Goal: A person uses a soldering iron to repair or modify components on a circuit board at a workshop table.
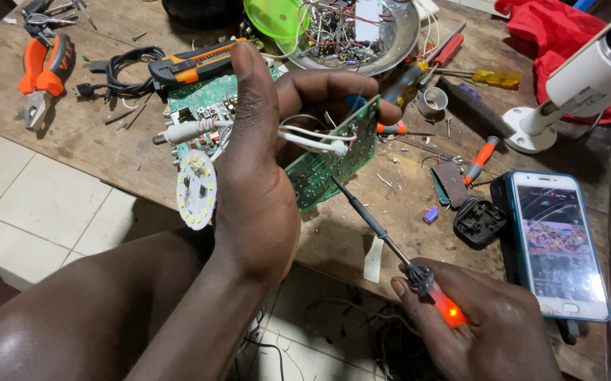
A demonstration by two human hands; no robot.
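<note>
Head view, left grip [263, 176] shut round circuit board [323, 166], right grip [481, 328] w/ soldering iron [390, 243]

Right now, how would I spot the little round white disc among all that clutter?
Start at the wooden table and find the left hand holding up a green circuit board. Just left of that hand's grip, at the table's near edge, sits the round white LED disc. It is the only circular board, pale and dotted with small square chips, while its neighbours are green and rectangular.
</note>
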